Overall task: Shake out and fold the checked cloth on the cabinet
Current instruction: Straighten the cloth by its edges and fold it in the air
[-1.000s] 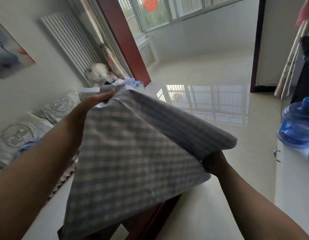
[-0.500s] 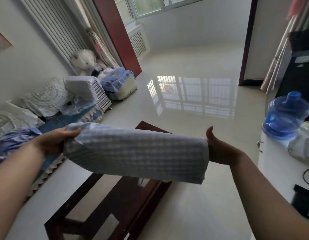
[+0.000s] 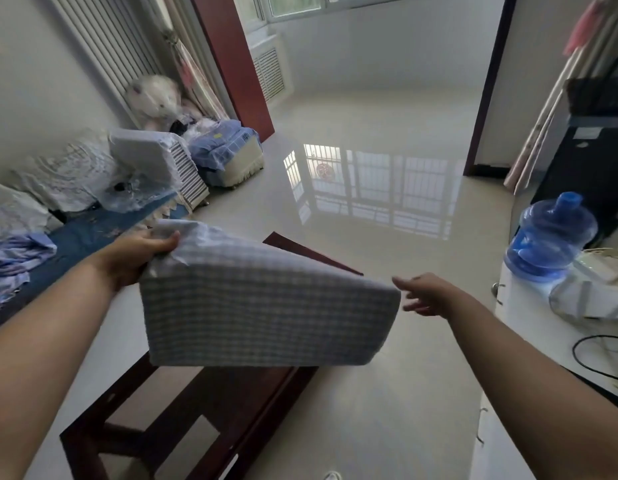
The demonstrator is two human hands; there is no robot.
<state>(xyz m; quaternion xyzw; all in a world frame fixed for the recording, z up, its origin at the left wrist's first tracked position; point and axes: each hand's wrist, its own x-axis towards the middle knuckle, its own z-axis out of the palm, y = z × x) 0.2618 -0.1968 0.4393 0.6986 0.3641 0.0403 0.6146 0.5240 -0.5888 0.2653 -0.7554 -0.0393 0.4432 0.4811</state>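
Half a second ago both hands held the folded checked cloth (image 3: 266, 306) by its ends; now the right hand (image 3: 426, 295) has let go and hangs just beside the cloth's right end, fingers spread and relaxed, holding nothing. The left hand (image 3: 141, 252) still grips the cloth's left end, thumb on top and fingers curled under the fabric. The cloth is in the air in front of the person, above the dark wooden table (image 3: 196, 410) and not touching it. It is folded over into a thick band whose long axis runs left to right, the left end higher and the right end dipping slightly toward the free hand; the fold ridge runs along the top and the loose edges hang down toward the camera. There is one checked cloth, two hands and one dark table. To the right stands a white cabinet (image 3: 529, 344) with one blue water bottle (image 3: 550, 237) on it, a pale bundle beside that and a black cable. On the left, a bed (image 3: 75, 237) carries cushions and a crumpled blue garment, with a plush toy (image 3: 155, 98) farther back.
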